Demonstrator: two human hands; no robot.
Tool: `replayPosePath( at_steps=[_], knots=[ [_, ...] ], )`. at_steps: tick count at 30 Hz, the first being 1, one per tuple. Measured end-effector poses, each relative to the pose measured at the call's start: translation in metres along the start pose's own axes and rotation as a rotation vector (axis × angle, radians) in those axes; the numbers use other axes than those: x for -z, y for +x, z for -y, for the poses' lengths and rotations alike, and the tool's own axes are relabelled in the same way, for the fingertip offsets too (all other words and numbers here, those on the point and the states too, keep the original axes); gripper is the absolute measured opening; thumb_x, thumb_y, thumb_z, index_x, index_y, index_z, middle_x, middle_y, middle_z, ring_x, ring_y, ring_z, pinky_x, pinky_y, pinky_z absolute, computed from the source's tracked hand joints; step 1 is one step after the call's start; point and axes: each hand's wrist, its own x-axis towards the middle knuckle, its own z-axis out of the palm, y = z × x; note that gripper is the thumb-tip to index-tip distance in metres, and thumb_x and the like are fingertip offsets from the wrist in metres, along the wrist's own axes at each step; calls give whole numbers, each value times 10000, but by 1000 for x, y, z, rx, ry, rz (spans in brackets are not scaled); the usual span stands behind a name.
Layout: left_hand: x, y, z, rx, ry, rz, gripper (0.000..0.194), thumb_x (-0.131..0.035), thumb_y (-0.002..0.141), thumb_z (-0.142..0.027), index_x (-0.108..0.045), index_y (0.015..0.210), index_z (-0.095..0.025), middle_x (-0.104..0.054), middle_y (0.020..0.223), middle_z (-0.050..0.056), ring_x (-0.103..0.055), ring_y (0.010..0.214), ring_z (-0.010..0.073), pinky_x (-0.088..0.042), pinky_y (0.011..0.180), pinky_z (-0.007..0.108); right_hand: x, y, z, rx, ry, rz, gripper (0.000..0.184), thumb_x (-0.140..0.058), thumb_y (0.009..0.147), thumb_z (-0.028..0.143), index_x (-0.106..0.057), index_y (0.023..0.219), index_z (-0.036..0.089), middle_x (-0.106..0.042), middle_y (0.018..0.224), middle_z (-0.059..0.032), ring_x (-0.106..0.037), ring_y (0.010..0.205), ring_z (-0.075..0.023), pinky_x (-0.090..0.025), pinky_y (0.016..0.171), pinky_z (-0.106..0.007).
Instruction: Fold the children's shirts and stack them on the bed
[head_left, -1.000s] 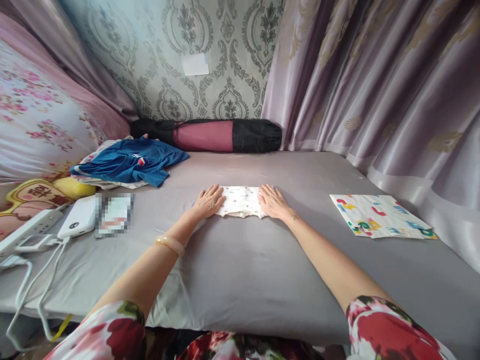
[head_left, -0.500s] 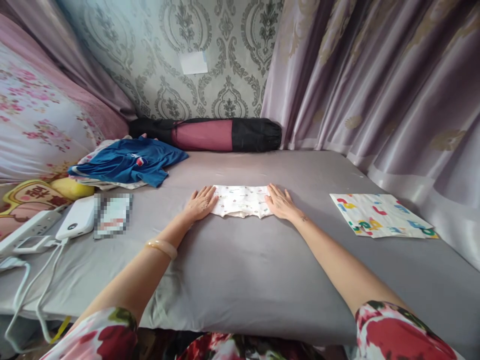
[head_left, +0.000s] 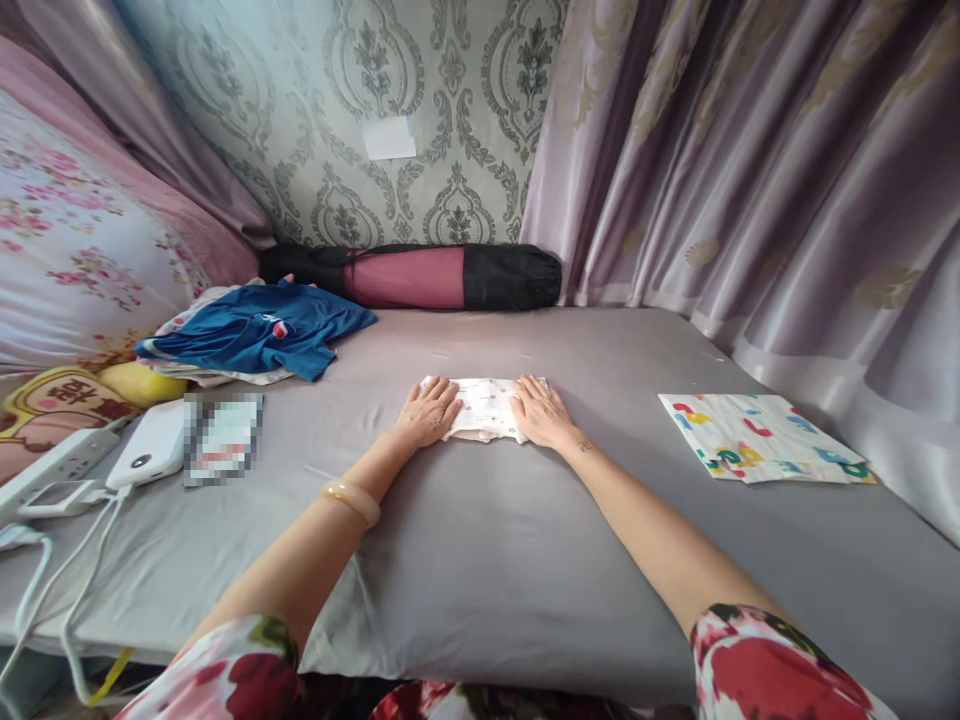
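Observation:
A folded white garment with a small scattered print (head_left: 486, 408) lies flat on the grey sheet (head_left: 510, 560) in front of me. Across its left end rests my left hand (head_left: 430, 411), palm down with the fingers stretched out. My right hand (head_left: 541, 409) lies flat on the right end, its fingers extended too. Both hands press on top of the cloth and cover its ends; the middle shows between them.
Another folded white cloth with colourful shapes (head_left: 765, 437) lies at the right. At the left are a blue shirt (head_left: 255, 325) on other clothes, a white power bank (head_left: 154, 440), a power strip (head_left: 56, 465) and cables. A black-and-pink rolled bag (head_left: 409, 277) lies along the wall.
Both hands have slid inward from the garment's side edges onto its top, so they are closer together. The camera view has tilted up slightly.

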Motion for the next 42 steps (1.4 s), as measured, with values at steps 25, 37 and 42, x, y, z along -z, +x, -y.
replayPosePath(
  at_steps=[25,37,42],
  knots=[
    [-3,-35,47,88,-216,-216,530,-261,987,-440,-442,1399,-160,-482,1454,117,-406,1374,218,-301,1151,367,-2,6,41,99,-7,28,582,-148,1011,379,-290,1525,147,-292,1585,-100,-216,1467,-246,-157,1189,-477],
    [-2,-40,46,131,-307,-324,409,-385,957,-397,-508,1275,-172,-586,1288,132,-541,1210,251,-414,1043,390,1,24,72,63,16,39,586,-167,1006,391,-270,1525,139,-210,1606,-134,-181,1475,-276,-176,1165,-549],
    [-5,-39,48,155,-310,-325,387,-429,933,-388,-515,1248,-179,-602,1235,136,-559,1171,260,-427,1021,406,-13,23,79,73,-47,-8,551,-197,1002,384,-384,1470,158,-264,1588,-132,-217,1458,-301,-183,1146,-581]
  ],
)
